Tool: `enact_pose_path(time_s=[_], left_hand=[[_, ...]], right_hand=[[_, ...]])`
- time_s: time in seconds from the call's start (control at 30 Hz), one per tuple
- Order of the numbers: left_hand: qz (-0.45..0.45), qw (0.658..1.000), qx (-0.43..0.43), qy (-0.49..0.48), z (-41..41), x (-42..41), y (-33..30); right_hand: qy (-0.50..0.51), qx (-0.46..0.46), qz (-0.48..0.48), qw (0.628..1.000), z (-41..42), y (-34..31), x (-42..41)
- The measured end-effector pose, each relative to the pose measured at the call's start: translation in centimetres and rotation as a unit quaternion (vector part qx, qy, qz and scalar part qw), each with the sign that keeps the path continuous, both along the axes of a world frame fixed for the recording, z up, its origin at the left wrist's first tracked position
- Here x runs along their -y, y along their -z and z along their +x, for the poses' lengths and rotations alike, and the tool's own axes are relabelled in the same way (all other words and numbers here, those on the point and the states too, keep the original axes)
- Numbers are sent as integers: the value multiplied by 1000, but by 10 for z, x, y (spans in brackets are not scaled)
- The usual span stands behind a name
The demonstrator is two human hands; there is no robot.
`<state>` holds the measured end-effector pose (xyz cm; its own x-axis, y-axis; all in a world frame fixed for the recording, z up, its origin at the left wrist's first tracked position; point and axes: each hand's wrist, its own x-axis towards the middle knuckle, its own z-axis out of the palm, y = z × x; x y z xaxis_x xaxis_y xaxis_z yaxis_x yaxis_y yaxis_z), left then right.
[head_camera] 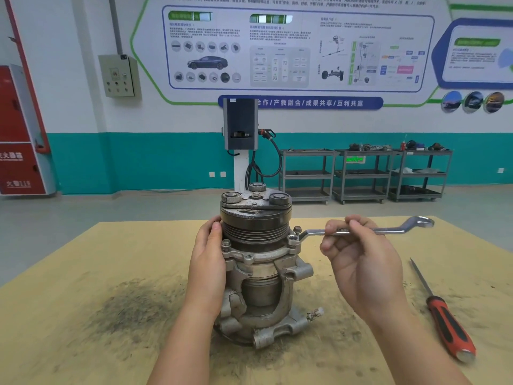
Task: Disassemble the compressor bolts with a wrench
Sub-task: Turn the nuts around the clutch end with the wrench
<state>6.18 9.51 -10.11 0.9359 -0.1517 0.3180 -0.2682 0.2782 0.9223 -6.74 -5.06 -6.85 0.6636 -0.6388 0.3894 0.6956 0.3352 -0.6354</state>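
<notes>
L hand (208,254) flat, fingers straight, pressed vs grey cast-metal compressor (259,262) upright on tan table (83,273) ctr. R hand (361,262) fingers curled round silver offset ring wrench (361,231), ring end on flange bolt (293,240). Red/black-handled screwdriver (444,320) far R.

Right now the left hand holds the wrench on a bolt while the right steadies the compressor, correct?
No, the hands are swapped. In the head view the right hand holds the wrench on a bolt, while the left hand steadies the compressor.
</notes>
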Motion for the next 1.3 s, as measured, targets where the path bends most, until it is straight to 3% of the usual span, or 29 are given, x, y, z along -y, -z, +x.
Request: enact_pose_path(time_s=[0.1,0.2,0.4,0.53,0.6,0.67,0.77,0.83,0.9,1.13,1.23,1.3], left_hand=[[2,1000,-2,5,-1,0,-1],[-2,1000,-3,4,-1,-1,-2],[2,1000,-9,3,-3,-1,-3],[7,1000,0,-3,-4,-1,-4],[5,1000,6,-6,-4,-1,-4],[3,1000,10,-4,-5,-2,-5],[9,1000,13,-3,-6,-1,-6],[6,1000,12,-6,-6,-1,-5],[2,1000,8,-6,-6,-1,-5],[5,1000,7,-5,-7,-1,-7],[5,1000,5,-9,-8,-1,-8],[1,1000,4,-8,-8,-1,-8]], right_hand=[[-43,-12,26,999,2,0,6],[-19,-10,27,999,7,4,6],[100,15,-102,990,3,9,-7],[287,60,-317,902,3,28,-38],[306,54,-415,855,4,34,-46],[302,66,-447,840,3,32,-46],[279,113,-333,894,-2,20,-38],[219,95,-200,950,-3,15,-29],[154,61,-105,981,-2,12,-18],[-24,-8,25,999,2,-1,3],[-20,-20,22,999,3,-2,4],[34,-12,-21,999,3,1,-2]])
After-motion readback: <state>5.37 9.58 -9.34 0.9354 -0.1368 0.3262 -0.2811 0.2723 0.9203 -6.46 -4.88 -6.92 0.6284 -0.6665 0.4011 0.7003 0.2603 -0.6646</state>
